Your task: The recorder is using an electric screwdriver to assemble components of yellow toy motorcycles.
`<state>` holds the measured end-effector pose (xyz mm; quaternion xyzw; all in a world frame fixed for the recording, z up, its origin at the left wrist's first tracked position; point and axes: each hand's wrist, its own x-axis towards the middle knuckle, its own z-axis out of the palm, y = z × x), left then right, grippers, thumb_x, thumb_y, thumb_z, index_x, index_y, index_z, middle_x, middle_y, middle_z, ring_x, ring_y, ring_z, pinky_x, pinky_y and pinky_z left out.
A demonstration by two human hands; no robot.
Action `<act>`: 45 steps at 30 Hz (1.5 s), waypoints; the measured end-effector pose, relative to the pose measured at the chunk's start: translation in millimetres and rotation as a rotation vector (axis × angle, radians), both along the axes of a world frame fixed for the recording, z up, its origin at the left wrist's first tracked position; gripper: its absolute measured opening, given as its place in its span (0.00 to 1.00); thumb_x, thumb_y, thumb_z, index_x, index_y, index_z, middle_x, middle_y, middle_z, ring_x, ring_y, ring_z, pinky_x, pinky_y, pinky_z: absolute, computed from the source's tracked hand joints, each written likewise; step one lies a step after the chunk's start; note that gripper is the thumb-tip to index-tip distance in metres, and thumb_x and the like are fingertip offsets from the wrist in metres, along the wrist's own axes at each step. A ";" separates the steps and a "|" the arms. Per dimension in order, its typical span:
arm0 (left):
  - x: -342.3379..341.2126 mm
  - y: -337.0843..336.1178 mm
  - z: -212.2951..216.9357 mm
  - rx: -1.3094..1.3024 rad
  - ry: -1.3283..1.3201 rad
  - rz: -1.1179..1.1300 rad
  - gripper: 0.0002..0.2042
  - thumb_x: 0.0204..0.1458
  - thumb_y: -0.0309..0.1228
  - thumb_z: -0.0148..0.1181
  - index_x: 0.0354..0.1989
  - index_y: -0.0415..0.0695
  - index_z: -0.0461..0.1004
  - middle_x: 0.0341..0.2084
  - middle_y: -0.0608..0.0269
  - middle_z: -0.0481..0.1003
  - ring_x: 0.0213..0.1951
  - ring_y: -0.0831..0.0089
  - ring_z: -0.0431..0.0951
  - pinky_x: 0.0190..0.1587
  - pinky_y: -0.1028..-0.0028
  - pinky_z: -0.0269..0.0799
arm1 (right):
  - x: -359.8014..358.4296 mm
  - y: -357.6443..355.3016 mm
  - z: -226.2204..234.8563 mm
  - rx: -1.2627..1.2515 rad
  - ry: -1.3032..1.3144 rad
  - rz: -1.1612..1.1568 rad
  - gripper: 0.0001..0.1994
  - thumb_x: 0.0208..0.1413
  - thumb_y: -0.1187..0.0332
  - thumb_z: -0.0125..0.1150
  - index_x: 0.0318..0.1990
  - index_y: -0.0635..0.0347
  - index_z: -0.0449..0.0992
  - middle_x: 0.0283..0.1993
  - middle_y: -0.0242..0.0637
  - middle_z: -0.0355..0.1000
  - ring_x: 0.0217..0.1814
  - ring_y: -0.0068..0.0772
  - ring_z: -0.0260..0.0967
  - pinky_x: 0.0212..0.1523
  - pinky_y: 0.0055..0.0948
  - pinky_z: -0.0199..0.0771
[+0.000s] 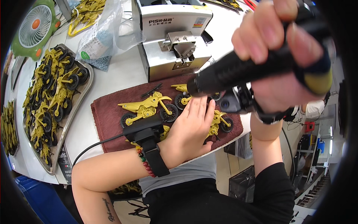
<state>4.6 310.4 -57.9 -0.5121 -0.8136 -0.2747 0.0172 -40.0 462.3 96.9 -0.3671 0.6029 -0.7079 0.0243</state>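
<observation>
Right hand (283,56) around black power screwdriver (242,67)

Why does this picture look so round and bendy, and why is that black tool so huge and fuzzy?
Head view: the fisheye lens bends straight lines near the dark rim, as on the metal tray. The black tool in the right hand sits close to the camera, so it looms large and soft. The left hand and the yellow toy motorbike look sharper under even light.

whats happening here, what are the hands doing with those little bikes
A person's left hand rests flat on a yellow toy motorbike lying on a dark red towel. The right hand holds a black power screwdriver raised above it. Another bike lies alongside, and a metal tray of bikes sits to the left.
</observation>
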 end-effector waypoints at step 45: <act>3.2 4.1 0.3 -0.154 0.176 -0.002 0.42 0.46 0.52 0.56 0.65 0.35 0.57 0.58 0.22 0.55 0.63 0.35 0.55 0.66 0.56 0.51 | -49.6 -27.8 -11.9 -0.334 0.377 -0.504 0.10 0.48 0.69 0.58 0.34 0.67 0.71 0.21 0.38 0.67 0.18 0.31 0.65 0.22 0.26 0.68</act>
